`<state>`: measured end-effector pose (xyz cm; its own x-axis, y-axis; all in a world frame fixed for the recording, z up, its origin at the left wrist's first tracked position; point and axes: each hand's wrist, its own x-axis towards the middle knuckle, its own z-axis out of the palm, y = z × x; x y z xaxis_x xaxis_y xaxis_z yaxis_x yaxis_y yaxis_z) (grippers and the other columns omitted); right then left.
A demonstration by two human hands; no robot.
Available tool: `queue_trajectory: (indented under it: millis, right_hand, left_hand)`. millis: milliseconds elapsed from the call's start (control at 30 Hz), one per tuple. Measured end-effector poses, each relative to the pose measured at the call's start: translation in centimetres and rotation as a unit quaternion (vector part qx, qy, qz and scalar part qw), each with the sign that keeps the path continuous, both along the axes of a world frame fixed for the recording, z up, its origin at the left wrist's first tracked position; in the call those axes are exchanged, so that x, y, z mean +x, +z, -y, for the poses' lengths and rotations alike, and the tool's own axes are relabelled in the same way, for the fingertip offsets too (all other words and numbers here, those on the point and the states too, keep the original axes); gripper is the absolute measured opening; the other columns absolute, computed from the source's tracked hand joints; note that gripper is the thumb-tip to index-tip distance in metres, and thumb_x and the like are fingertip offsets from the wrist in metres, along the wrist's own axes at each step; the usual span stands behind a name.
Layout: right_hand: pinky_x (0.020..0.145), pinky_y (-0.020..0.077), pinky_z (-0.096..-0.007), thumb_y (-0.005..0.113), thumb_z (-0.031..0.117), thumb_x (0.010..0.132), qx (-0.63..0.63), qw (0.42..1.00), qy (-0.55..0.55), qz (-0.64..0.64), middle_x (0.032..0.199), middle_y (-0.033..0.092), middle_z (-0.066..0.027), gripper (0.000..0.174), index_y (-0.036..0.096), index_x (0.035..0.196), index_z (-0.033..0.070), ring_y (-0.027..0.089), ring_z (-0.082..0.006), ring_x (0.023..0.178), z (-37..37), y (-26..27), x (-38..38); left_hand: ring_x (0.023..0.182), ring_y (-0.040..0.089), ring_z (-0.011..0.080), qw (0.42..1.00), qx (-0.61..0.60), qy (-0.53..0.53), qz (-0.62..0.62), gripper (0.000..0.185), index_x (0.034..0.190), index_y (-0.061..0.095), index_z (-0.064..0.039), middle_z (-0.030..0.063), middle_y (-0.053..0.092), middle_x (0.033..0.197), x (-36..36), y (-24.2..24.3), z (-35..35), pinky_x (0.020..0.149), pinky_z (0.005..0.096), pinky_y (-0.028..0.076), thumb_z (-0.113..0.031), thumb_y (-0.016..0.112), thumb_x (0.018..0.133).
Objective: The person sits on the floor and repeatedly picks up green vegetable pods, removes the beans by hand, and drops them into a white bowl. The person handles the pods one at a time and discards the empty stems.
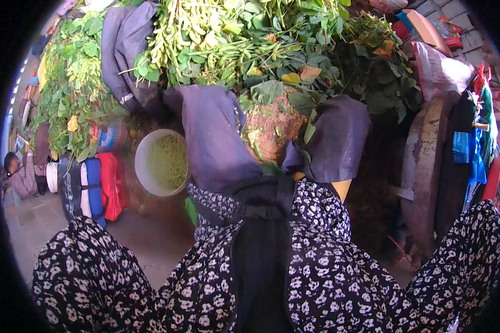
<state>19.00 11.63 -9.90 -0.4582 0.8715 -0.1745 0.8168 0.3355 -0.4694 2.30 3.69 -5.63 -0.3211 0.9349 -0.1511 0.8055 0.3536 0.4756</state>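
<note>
Both of my hands are out of view; only the floral left sleeve and right sleeve show, spread to either side. Before me lies a big heap of leafy bean plants, with pale green pods bunched on their stems. Its near edge reaches my knees, covered in grey-purple trousers. Between the knees is a brown, rough surface with loose leaves on it. Left of my leg stands a white bucket with green pods inside.
More bean plants are piled at the left, beside a dark grey cloth. Below them are blue and red bags. A person is in the left background. At the right are a curved, worn brown edge and a pink sack.
</note>
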Motion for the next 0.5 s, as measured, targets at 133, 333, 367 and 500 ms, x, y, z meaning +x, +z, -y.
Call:
queue_trajectory:
  millis: [133, 333, 367, 500]
  right_hand:
    - [0.053, 0.0376, -0.0243, 0.057, 0.017, 0.087, 0.007, 1.000, 0.001, -0.009, 0.077, 0.055, -0.0012, 0.016, 0.061, 0.097, 0.005, 0.048, -0.0108, 0.064, -0.8, 0.1, 0.3]
    - [0.050, 0.0354, -0.0231, 0.056, 0.019, 0.088, 0.001, 1.000, -0.007, -0.026, 0.075, 0.053, 0.0006, 0.017, 0.060, 0.098, 0.006, 0.045, -0.0092, 0.062, -0.4, 0.2, 1.7]
    - [0.050, 0.0351, -0.0229, 0.056, 0.019, 0.088, -0.004, 0.999, -0.011, -0.035, 0.075, 0.052, 0.0009, 0.017, 0.060, 0.098, 0.006, 0.045, -0.0089, 0.061, -0.7, 0.7, 2.1]
    - [0.048, 0.0336, -0.0222, 0.056, 0.020, 0.089, -0.013, 0.992, -0.006, -0.123, 0.073, 0.051, 0.0021, 0.017, 0.060, 0.098, 0.006, 0.043, -0.0078, 0.059, -2.3, 5.5, 1.3]
  left_hand:
    - [0.068, 0.053, 0.0102, 1.000, -0.008, 0.018, 0.003, 0.018, 0.091, 0.063, -0.001, 0.0025, 0.059, 0.081, 1.0, -2.1, -0.2, 0.062, 0.0244, 0.044, -0.016, 0.054, 0.087]
    - [0.068, 0.052, 0.0104, 0.995, 0.034, 0.059, 0.073, 0.018, 0.091, 0.062, -0.001, 0.0024, 0.058, 0.081, 1.0, -2.8, -0.3, 0.061, 0.0245, 0.044, -0.016, 0.053, 0.087]
    - [0.068, 0.052, 0.0104, 0.992, 0.043, 0.068, 0.096, 0.019, 0.091, 0.062, -0.001, 0.0024, 0.058, 0.081, 0.7, -2.4, -0.3, 0.061, 0.0245, 0.044, -0.016, 0.053, 0.087]
    - [0.067, 0.051, 0.0106, 0.929, 0.139, 0.175, 0.295, 0.019, 0.091, 0.062, -0.001, 0.0023, 0.057, 0.082, -1.6, 1.7, 0.6, 0.060, 0.0245, 0.043, -0.016, 0.052, 0.087]
